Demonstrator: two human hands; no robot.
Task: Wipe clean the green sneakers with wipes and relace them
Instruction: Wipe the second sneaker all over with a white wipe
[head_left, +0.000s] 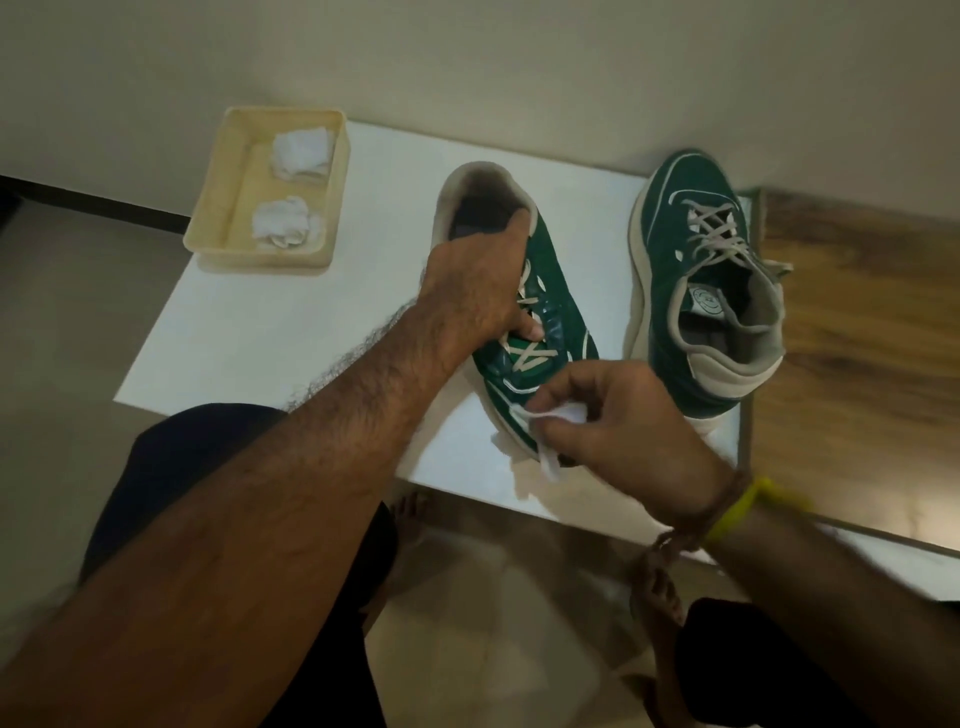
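While there's a lot left to do here, the wiping part is clearly underway. Far left on the white table (260, 332) sits a tray (218, 208) with two crumpled wipes in it, a far wad (301, 153) and a near wad (287, 224). I'd guess they're used ones, though I can't tell for sure.

Moving right, the left hand (480, 291) grips the first sneaker (550, 291) from above, fingers curled over its collar and thumb down on the laces (530, 358), pinning it to the table. This shoe lies mid-table, toe pointing near. Its green upper looks shiny and wet in patches, so my read is it's partly wiped.

Right at the toe, the right hand (618, 415) pinches a white wipe (556, 421) between thumb and fingers and presses it on the toe and sole edge. So that's the step in hand.

Further right, the second sneaker (696, 270) stands by the table's right edge, toe pointing far, untouched by either hand. Can't tell if it's been cleaned yet.

Both shoes are laced up, so either the unlacing and relacing hasn't started or it's somehow done already. I'd bet on the former.
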